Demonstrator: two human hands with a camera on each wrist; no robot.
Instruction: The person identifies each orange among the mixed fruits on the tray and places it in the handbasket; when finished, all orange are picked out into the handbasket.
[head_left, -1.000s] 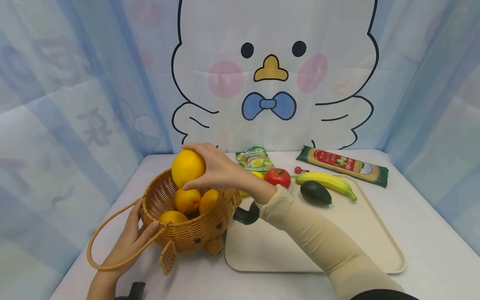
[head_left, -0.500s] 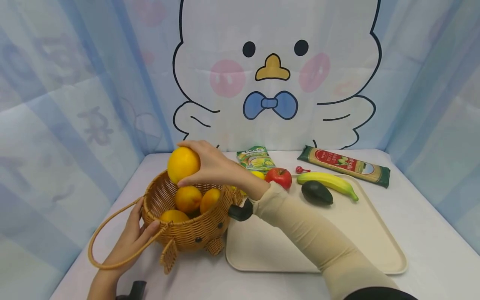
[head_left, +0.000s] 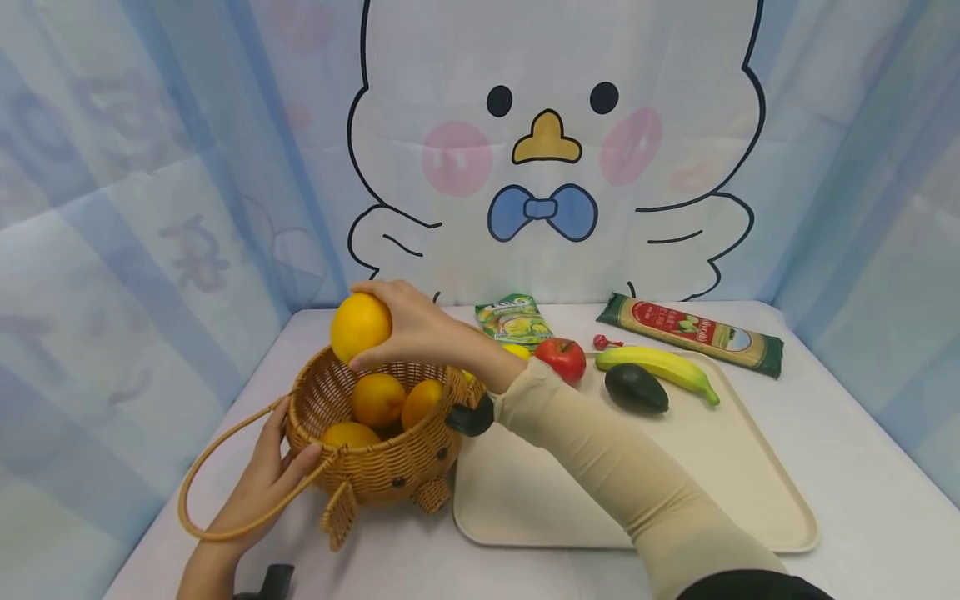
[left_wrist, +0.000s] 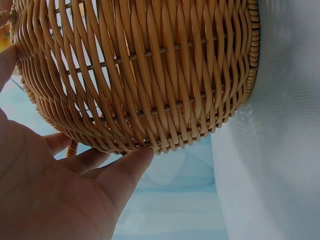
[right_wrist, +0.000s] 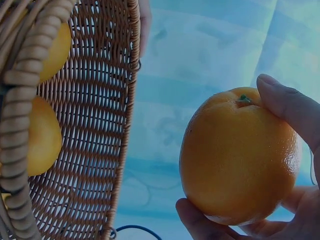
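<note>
My right hand [head_left: 420,329] grips an orange [head_left: 361,327] above the far left rim of a wicker basket [head_left: 375,471]. In the right wrist view, the orange [right_wrist: 240,155] shows a green stem spot, with thumb and fingers around it and a gap between it and the basket wall. My left hand [head_left: 255,492] holds the basket's left side near the rim, behind the looped handle [head_left: 187,492]. Fingertips touch the outer weave in the left wrist view. Several orange-yellow fruits [head_left: 378,400] lie inside the basket, which has black button eyes and woven flaps.
A beige tray [head_left: 555,508] stands right of the basket, bearing an avocado [head_left: 636,388], a banana [head_left: 660,367] and a red apple [head_left: 562,359]. Behind are a green packet [head_left: 516,321], a lollipop [head_left: 604,342] and a long pasta pack [head_left: 693,333]. Yellow fruit [head_left: 517,351] is partly hidden by my right arm.
My right hand has moved left and slightly up with the orange, from over the basket's opening towards its far left rim. The left hand and basket have stayed in place.
</note>
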